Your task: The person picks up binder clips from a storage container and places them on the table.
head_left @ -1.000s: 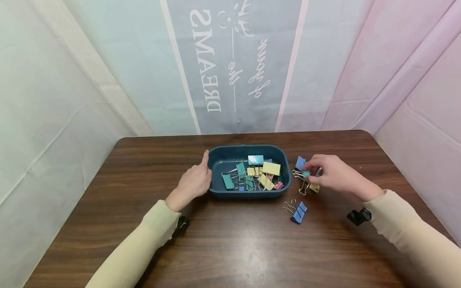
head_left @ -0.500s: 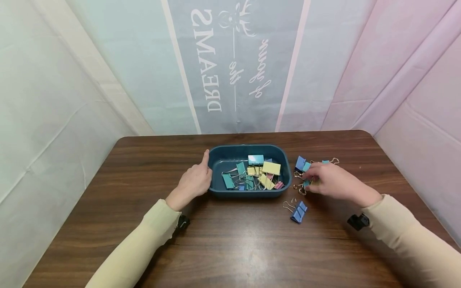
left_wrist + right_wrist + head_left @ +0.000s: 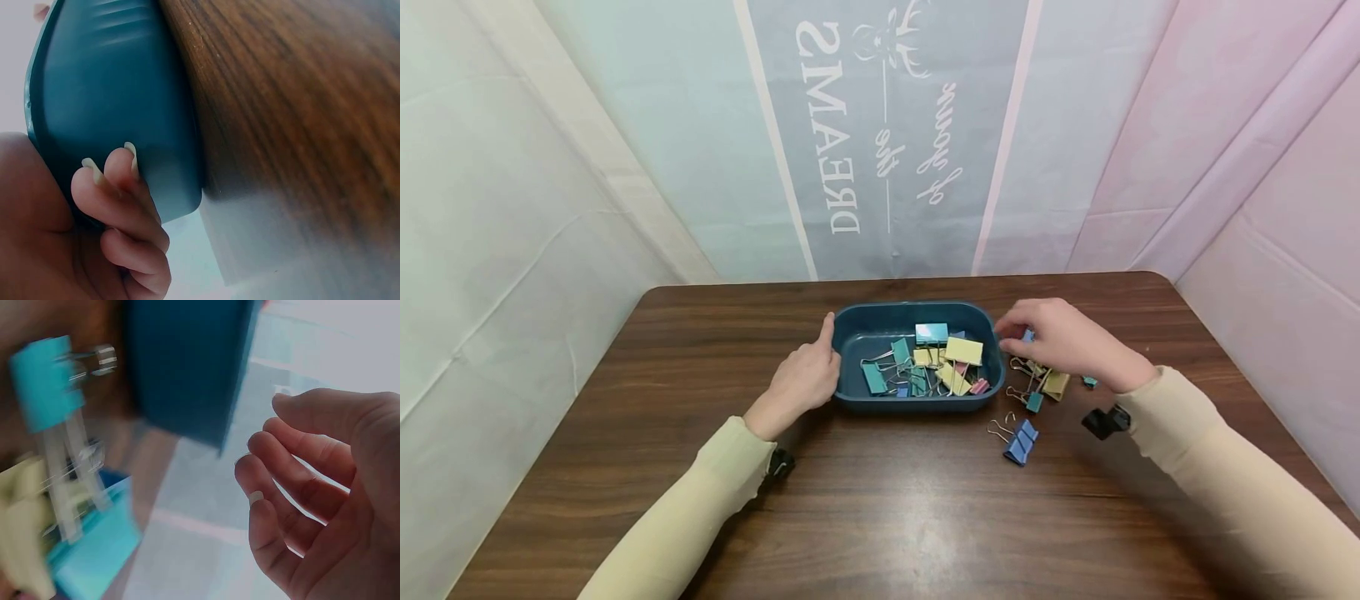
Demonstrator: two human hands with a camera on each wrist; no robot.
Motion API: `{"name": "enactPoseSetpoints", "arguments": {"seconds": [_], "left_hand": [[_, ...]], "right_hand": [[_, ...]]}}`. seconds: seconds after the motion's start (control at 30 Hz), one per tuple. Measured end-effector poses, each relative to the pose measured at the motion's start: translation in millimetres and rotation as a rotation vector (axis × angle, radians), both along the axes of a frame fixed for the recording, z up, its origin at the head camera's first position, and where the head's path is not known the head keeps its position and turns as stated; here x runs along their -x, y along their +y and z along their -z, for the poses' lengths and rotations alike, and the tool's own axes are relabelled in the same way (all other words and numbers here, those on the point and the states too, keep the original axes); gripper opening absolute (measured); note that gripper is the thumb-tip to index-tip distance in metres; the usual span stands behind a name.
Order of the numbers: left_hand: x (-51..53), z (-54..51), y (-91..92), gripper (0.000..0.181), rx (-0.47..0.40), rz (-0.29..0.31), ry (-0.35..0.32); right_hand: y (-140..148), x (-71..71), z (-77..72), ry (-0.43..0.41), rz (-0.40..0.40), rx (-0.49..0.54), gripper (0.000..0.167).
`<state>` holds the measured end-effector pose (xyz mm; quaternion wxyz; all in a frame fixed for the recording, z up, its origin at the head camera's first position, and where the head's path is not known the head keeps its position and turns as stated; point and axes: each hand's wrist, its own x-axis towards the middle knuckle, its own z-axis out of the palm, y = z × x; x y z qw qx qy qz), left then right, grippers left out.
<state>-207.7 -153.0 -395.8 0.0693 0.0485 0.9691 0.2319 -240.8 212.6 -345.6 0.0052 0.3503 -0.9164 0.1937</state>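
Observation:
A dark teal plastic tray (image 3: 917,405) stands on the table with several binder clips (image 3: 964,351) in it, coloured turquoise, green, yellow, pink and blue. My left hand (image 3: 801,377) holds its left end, the curled fingers (image 3: 119,206) against the outside wall in the left wrist view. Beside the opposite end is my right hand (image 3: 1060,337), fingertips near the right rim. In the right wrist view its fingers are loosely bent, with nothing seen between them. Below that hand lies a pile of binder clips (image 3: 1056,385), partly hidden by it; a turquoise clip (image 3: 94,562) shows there.
A blue binder clip (image 3: 1021,442) lies apart, towards me from the pile. One small teal clip (image 3: 1089,382) lies right of the pile. Behind the brown wooden table (image 3: 880,508) hangs a printed cloth (image 3: 887,167), with pale cloth at both sides.
My right hand has left the binder clips it was touching and moved up and left to the tray's right rim. The clips in the pile have shifted. My left hand stays put.

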Motion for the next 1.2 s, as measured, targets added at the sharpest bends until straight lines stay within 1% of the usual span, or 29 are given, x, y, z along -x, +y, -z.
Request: {"name": "enactPoseSetpoints", "arguments": {"seconds": [0.23, 0.4, 0.53, 0.7, 0.8, 0.93, 1.03, 1.1, 1.2], "left_hand": [[-1.2, -1.3, -0.7, 0.065, -0.003, -0.005, -0.003], [-1.5, -1.4, -0.6, 0.064, -0.001, -0.012, -0.007], [-1.7, -1.0, -0.6, 0.064, -0.004, -0.01, -0.004], [-1.9, -0.6, -0.2, 0.065, -0.005, -0.005, -0.014], [-1.8, -0.5, 0.6, 0.065, -0.009, -0.002, -0.029], [-1.4, -1.1, 1.8, 0.065, -0.013, 0.0, -0.034], [-1.5, -1.9, 1.9, 0.065, -0.012, -0.001, -0.03], [-1.6, -2.3, 1.7, 0.065, -0.01, -0.002, -0.026], [-1.9, -2.4, 1.6, 0.065, -0.007, -0.003, -0.014]], "right_hand": [[-49.9, 23.2, -13.5, -0.047, -0.073, 0.02, 0.019], [-87.6, 38.3, -17.9, -0.074, -0.142, 0.03, 0.018], [-114.0, 50.1, -15.7, -0.105, -0.188, 0.043, 0.018], [-139.6, 61.3, -2.1, -0.145, -0.248, 0.023, 0.021], [-150.2, 63.1, 8.6, -0.184, -0.274, 0.0, 0.023], [-160.6, 59.8, 17.9, -0.245, -0.311, -0.056, 0.023], [-166.4, 55.3, 20.6, -0.3, -0.349, -0.133, 0.026], [-169.5, 52.5, 21.7, -0.335, -0.369, -0.181, 0.031], [-172.8, 48.8, 23.9, -0.364, -0.388, -0.233, 0.04]]}}
